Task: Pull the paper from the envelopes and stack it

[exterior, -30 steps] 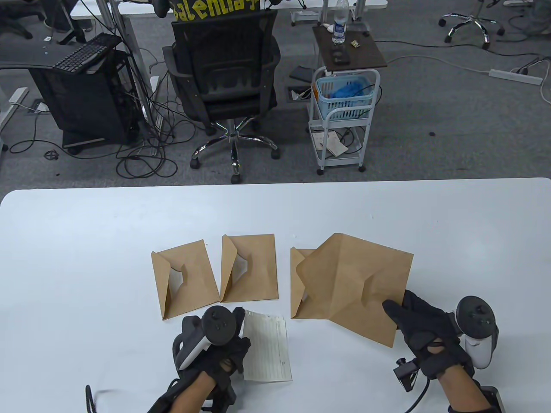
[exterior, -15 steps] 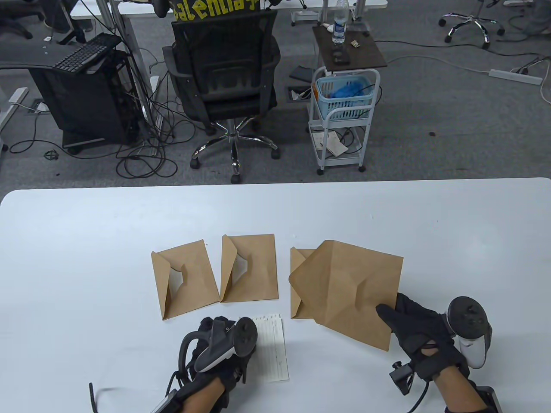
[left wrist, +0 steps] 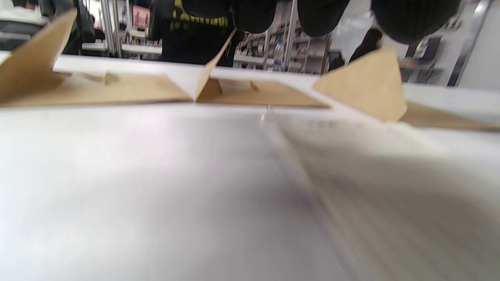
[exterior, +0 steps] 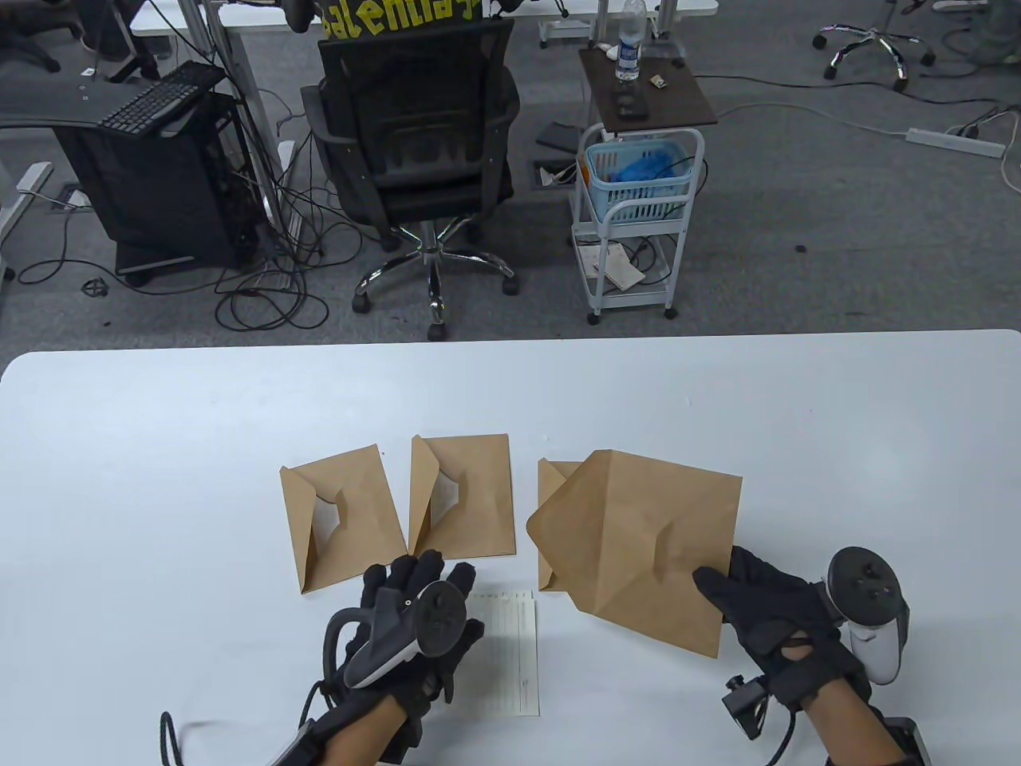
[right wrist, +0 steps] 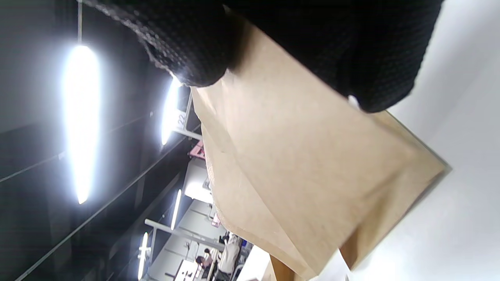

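Observation:
Two opened brown envelopes, the left one and the middle one, lie flat on the white table. A third envelope is mostly hidden under a fourth envelope. My right hand grips the fourth at its near right corner and holds it tilted off the table; the right wrist view shows it pinched between my fingers. A lined white paper lies flat near the front edge. My left hand is spread, palm down, over its left edge.
The table's far edge borders a grey floor with an office chair and a small white cart. In the left wrist view, the left and middle envelopes lie just beyond my fingertips.
My left hand has turned palm down, spread its fingers and moved forward; the paper has straightened and shifted a little right. My right hand has carried the held envelope slightly left.

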### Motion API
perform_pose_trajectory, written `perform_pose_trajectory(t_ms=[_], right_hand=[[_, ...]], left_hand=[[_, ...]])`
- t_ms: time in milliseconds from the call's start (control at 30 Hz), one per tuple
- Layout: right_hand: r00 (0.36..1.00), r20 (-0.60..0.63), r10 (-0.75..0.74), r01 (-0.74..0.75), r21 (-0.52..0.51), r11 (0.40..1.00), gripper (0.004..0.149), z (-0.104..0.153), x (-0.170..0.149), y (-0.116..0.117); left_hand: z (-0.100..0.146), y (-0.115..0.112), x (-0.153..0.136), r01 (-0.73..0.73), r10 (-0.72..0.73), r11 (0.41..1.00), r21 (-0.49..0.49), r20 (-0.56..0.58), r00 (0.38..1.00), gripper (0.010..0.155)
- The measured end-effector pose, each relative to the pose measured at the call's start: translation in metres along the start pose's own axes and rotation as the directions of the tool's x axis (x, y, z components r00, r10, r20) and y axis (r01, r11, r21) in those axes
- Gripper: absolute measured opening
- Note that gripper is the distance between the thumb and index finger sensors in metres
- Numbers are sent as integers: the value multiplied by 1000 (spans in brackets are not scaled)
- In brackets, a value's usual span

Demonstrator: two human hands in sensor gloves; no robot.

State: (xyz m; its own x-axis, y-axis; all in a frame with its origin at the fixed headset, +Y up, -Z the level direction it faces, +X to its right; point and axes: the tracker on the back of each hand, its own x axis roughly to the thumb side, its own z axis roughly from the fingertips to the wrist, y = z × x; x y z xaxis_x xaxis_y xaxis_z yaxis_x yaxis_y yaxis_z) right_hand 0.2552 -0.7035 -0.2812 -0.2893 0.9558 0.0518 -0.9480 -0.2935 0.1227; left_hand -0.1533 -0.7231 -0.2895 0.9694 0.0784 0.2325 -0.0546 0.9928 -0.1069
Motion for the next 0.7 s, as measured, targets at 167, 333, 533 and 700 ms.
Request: perform_pose_trajectory(t_ms=[167,333,533,700], right_hand=[[998,-54,-28,30,49,998,40,8,-5,2],[995,-88,-41,48,83,995,41,12,-6,7],[992,-125,3,12,121,993,47,20,-11,16],[987,-133,87,-71,123,990,55,25,-10,21]], left_hand=[[14,12,-13,44,-46,987,153,11,999,77],[26,13,-22,79,-84,965,252,6,996,79],[29,0,-30,81,-82,962,260,-7,997,78],[27,-6,-31,86,-88,967,241,-3,996,78]])
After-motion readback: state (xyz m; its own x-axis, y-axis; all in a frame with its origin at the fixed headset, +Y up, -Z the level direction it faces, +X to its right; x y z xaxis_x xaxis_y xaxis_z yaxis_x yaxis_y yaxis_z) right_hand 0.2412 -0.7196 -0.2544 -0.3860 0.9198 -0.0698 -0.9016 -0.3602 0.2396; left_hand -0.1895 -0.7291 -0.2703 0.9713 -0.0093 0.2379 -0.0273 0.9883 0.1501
